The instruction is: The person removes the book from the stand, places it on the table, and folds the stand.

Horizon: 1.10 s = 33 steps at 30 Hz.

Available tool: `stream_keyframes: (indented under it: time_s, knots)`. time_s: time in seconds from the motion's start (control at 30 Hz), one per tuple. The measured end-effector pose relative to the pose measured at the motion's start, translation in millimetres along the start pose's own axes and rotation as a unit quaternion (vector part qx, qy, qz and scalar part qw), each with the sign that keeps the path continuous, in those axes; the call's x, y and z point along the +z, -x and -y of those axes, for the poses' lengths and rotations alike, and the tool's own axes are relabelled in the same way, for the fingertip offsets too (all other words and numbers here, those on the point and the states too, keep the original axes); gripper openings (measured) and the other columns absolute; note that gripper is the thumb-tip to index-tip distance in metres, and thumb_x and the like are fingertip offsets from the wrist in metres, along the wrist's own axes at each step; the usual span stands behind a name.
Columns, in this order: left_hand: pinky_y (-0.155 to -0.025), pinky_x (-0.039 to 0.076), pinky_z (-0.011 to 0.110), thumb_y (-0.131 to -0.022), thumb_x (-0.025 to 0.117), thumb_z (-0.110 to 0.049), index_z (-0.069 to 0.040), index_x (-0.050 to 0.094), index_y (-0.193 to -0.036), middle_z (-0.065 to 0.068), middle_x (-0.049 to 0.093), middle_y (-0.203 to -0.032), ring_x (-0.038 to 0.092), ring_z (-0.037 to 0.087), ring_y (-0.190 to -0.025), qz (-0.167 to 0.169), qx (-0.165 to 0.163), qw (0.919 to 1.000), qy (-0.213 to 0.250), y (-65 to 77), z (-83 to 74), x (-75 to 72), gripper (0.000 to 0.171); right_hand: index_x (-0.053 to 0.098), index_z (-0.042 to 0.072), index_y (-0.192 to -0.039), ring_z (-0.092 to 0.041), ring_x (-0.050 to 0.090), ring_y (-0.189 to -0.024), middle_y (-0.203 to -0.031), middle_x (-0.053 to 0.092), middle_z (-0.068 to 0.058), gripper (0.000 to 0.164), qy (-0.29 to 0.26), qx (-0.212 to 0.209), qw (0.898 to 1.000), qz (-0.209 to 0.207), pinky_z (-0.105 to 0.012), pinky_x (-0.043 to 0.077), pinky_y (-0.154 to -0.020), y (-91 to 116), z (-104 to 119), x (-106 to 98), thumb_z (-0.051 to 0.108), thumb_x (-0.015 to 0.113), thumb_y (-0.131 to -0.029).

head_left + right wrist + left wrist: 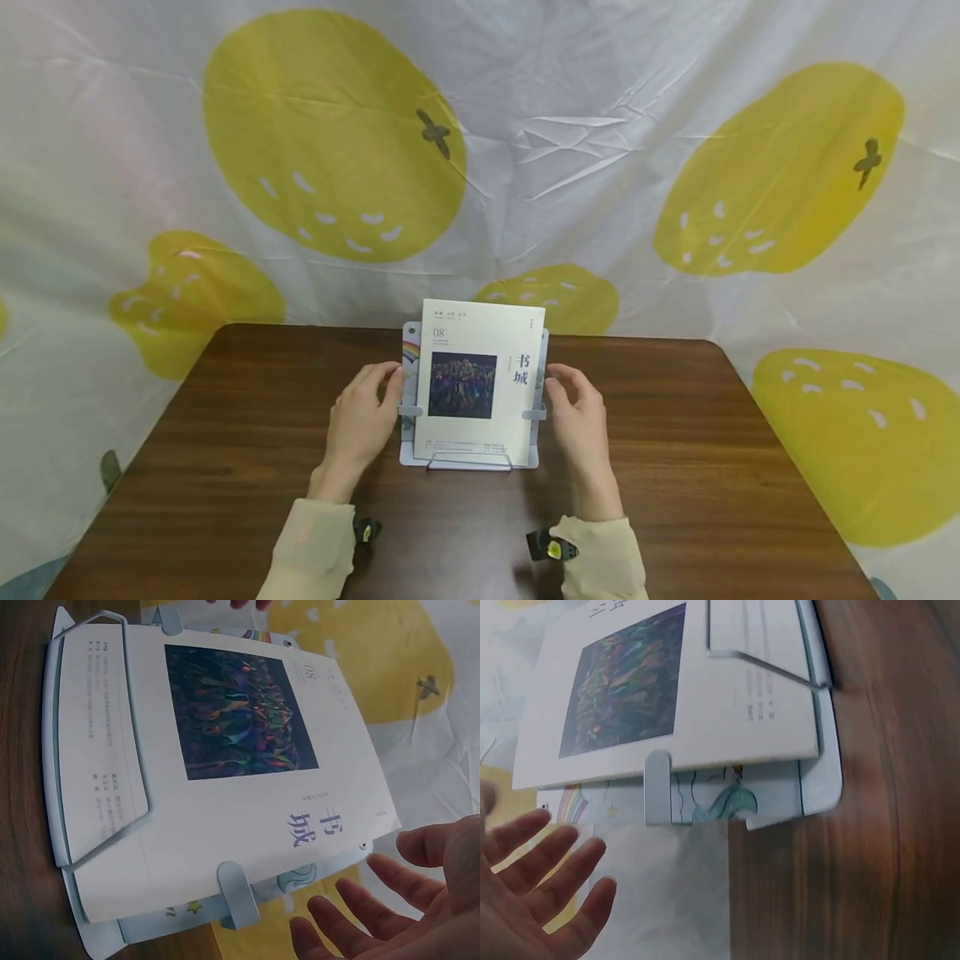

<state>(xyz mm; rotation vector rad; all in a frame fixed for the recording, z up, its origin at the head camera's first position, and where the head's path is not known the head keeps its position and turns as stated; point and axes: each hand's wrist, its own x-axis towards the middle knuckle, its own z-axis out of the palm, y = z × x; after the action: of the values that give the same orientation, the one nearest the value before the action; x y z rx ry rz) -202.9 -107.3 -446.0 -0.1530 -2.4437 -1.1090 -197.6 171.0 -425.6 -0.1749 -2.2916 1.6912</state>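
A white book [472, 329] with a dark square picture and blue characters on its cover leans upright on a pale blue book stand [409, 383]. Side clips [238, 894] and a wire bar [469, 455] at the bottom lie over its cover. Beside the stand's left edge is my left hand [360, 421]; the left wrist view shows its fingers spread and relaxed, nothing in them. On the opposite side my right hand [582, 421] stays close to the stand's right edge, fingers loosely bent and a gap between thumb and fingers. A rainbow and other drawings decorate the stand's panel.
The stand is on a dark brown wooden table [675, 450], near its far edge. Behind the table hangs a white cloth [570, 50] printed with large yellow fruit. Each wrist wears a black strap.
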Motion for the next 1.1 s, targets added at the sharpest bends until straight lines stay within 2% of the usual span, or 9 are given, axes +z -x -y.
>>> stream_keyframes:
  time_s: [0.1,0.17,0.3,0.43,0.67,0.9,1.1]
  knots:
    - [-0.060,0.047,0.038,-0.098,0.060,-0.030,-0.010,0.069,-0.112,0.001,0.065,-0.091,0.059,0.019,-0.072,-0.003,0.004,1.0000,0.003,-2.9,-2.6,5.6,0.026,0.065,0.004,-0.119,-0.025,0.057,-0.106,-0.118,0.065,-0.014,0.026,-0.007,0.011,1.000,-0.001,-0.040,0.046,-0.086,-2,-3,4,0.015,0.057,-0.097]
    - [-0.058,0.045,0.036,-0.096,0.063,-0.023,-0.009,0.070,-0.110,0.001,0.066,-0.086,0.056,0.018,-0.067,-0.006,0.004,0.9999,0.008,-4.7,-4.6,9.1,0.022,0.065,0.005,-0.119,-0.025,0.057,-0.108,-0.119,0.065,-0.012,0.026,-0.011,0.018,1.000,-0.001,-0.041,0.046,-0.088,-4,-4,8,0.015,0.057,-0.098]
    - [-0.061,0.048,0.036,-0.094,0.066,-0.016,-0.006,0.070,-0.110,0.005,0.068,-0.088,0.060,0.018,-0.071,-0.007,-0.001,0.9996,0.026,-8.6,-7.7,15.9,0.020,0.064,0.005,-0.120,-0.025,0.055,-0.112,-0.120,0.063,-0.013,0.026,-0.021,0.018,1.000,-0.012,-0.042,0.044,-0.092,-6,-5,15,0.014,0.057,-0.097]
    - [-0.066,0.053,0.037,-0.092,0.068,-0.011,-0.003,0.068,-0.112,0.009,0.068,-0.092,0.064,0.020,-0.077,-0.008,-0.004,0.9983,0.058,-12.2,-8.6,22.9,0.022,0.062,0.006,-0.122,-0.025,0.055,-0.108,-0.117,0.062,-0.012,0.027,-0.027,0.017,0.999,-0.034,-0.040,0.044,-0.089,-8,-6,22,0.013,0.057,-0.096]
    - [-0.069,0.055,0.038,-0.089,0.070,-0.006,-0.002,0.066,-0.113,0.012,0.066,-0.093,0.066,0.023,-0.078,-0.014,-0.012,0.9952,0.096,-15.7,-7.7,33.3,0.025,0.049,0.006,-0.136,-0.027,0.054,-0.108,-0.116,0.058,-0.014,0.044,-0.026,0.034,0.998,-0.052,-0.042,0.044,-0.087,-9,-6,31,0.011,0.058,-0.094]
    - [-0.069,0.053,0.038,-0.088,0.070,-0.004,-0.001,0.064,-0.114,0.013,0.065,-0.091,0.065,0.024,-0.077,-0.014,-0.026,0.9937,0.108,-17.6,-6.3,40.2,0.027,0.052,0.003,-0.132,-0.028,0.052,-0.099,-0.116,0.054,-0.016,0.042,0.007,0.014,0.996,-0.084,-0.041,0.042,-0.082,-9,-4,37,0.008,0.058,-0.091]
    - [-0.070,0.054,0.038,-0.087,0.072,-0.002,0.000,0.063,-0.113,0.013,0.064,-0.091,0.064,0.025,-0.077,-0.026,-0.036,0.9930,0.109,-18.7,-6.2,42.3,0.028,0.055,0.003,-0.128,-0.027,0.054,-0.096,-0.112,0.055,-0.016,0.039,0.002,0.006,0.996,-0.093,-0.038,0.043,-0.080,-8,-3,41,0.007,0.059,-0.090]
